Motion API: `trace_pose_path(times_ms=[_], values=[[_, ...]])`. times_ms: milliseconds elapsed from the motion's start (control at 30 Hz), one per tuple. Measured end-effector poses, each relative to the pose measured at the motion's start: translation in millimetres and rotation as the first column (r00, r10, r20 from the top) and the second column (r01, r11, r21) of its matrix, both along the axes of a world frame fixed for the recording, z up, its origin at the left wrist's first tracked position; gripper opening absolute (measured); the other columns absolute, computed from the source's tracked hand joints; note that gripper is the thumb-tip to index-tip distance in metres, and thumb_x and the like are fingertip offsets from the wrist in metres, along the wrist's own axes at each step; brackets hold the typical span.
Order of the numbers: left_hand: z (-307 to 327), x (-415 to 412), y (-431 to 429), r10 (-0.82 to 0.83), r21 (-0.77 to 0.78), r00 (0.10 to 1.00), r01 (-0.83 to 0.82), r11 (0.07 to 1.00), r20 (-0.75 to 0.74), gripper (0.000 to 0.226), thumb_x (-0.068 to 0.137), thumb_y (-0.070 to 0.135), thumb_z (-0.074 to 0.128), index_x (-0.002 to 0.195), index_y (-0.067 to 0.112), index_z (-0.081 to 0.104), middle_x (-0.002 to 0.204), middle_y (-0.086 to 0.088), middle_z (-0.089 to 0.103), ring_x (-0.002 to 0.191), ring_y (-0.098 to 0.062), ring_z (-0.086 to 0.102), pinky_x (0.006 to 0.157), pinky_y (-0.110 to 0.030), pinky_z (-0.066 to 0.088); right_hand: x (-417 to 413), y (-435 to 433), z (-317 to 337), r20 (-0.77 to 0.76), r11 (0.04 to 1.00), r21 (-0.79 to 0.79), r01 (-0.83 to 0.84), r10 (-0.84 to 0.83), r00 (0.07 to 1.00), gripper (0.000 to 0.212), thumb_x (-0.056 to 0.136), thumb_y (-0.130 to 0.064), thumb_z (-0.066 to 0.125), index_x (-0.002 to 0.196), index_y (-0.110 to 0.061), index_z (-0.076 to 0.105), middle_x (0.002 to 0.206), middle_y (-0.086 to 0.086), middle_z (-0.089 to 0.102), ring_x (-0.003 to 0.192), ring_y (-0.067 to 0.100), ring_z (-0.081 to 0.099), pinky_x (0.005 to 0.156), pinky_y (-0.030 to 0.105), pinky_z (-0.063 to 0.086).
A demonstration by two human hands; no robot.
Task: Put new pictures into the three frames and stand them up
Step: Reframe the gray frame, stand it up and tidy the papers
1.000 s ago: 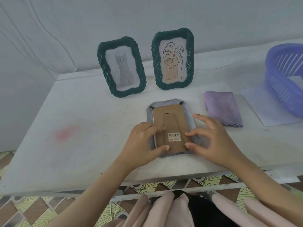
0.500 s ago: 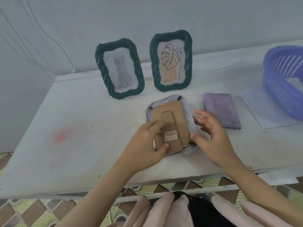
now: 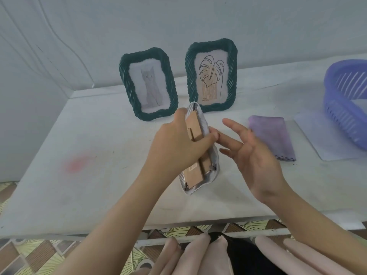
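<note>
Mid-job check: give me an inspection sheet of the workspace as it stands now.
Surface: white table, pink stain on its left part.
Job's things: cat frame and leaf frame stand upright at the back, pictures in; grey frame is tilted up, cardboard back to the camera.
Clutter: folded purple cloth; purple basket on a white sheet, all on the right.
Hands: left hand grips the grey frame; right hand is open beside it.
Cables: nothing seen for certain.
Surroundings: pale wall, patterned floor tiles.
</note>
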State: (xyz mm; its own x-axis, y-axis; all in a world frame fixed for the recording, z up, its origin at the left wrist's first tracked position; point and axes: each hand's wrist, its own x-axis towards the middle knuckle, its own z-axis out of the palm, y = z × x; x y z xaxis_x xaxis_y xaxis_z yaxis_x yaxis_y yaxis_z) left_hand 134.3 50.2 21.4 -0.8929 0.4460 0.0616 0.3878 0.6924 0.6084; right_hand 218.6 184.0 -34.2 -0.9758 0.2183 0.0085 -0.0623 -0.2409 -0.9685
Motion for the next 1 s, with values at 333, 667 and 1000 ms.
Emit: trace_pose_path(times_ms=[333,667,1000], values=[[14.7,-23.3,-25.4,0.062,0.254,0.942,-0.152,0.955,0.330,0.044,0.087,0.019,0.048,0.128,0.031,0.040,0.060,-0.003,0.065,0.052,-0.017,0.060,0.063,-0.034,0.054,-7.7,3.2,-19.2,0.211,0.990,0.102,0.094,-0.114,0.971,0.025,0.096,-0.025,0.045,0.116,-0.037,0.051,0.123,-0.003,0.058,0.110,0.011,0.057,0.102,0.033,0.042],[-28.1,-33.0,-26.0,0.079,0.391,0.848,-0.322,0.862,0.524,0.028,0.097,0.030,0.040,0.084,0.017,0.062,0.064,0.001,0.059,0.054,-0.015,0.052,0.046,-0.020,0.041,-13.8,4.9,-27.5,0.272,0.974,0.209,0.086,-0.142,0.952,0.051,0.087,-0.007,0.059,0.127,-0.033,0.042,0.118,-0.003,0.058,0.105,0.000,0.056,0.079,0.011,0.046],[-63.0,-33.2,-34.7,-0.030,0.495,0.707,-0.464,0.735,0.707,0.039,0.091,0.012,0.055,0.129,0.021,0.049,0.083,0.000,0.073,0.071,-0.014,0.069,0.058,-0.027,0.052,-17.7,10.7,-25.9,0.215,0.924,0.307,0.227,-0.300,0.929,0.052,0.085,-0.010,0.062,0.127,-0.033,0.043,0.114,-0.004,0.055,0.091,-0.003,0.058,0.074,0.013,0.046]])
